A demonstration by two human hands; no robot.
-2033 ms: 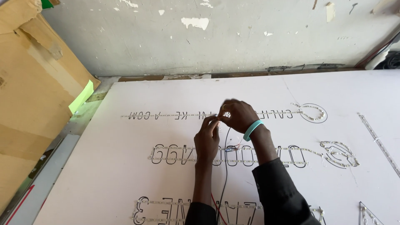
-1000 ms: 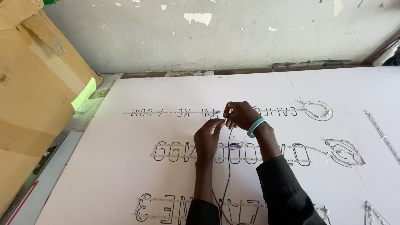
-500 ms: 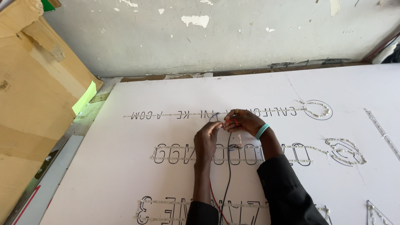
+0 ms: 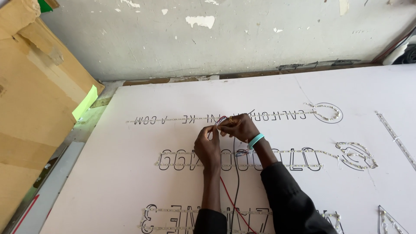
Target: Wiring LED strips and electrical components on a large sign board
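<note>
Both hands meeting over the white sign board point(image 4: 130, 182), near the far row of outlined letters. Left hand point(image 4: 208, 147) curled narrow, fingertips pinching the thin wires point(image 4: 218, 121) at their upper end. Right hand point(image 4: 241, 126) closed over the same spot from the other side, teal wristband point(image 4: 255, 140) on its wrist; probably holding the wire ends against the strip of small lights point(image 4: 277, 115), though the contact itself is hidden under the fingers.

Best done with the pinch kept close to the wire tips, wrists resting on the board for steadiness, and no pull on the slack.

Red wire point(image 4: 229, 197) and black wire point(image 4: 236, 190) running from the hands toward the near edge, between the forearms: long axis roughly near-to-far, free ends pointing away from the body. Light strip crossing them, left to right, along the lettering.

Further out: middle row of lettering point(image 4: 182, 159) under the wrists, cardboard box point(image 4: 34, 99) at left, peeling wall point(image 4: 216, 39) behind.
</note>
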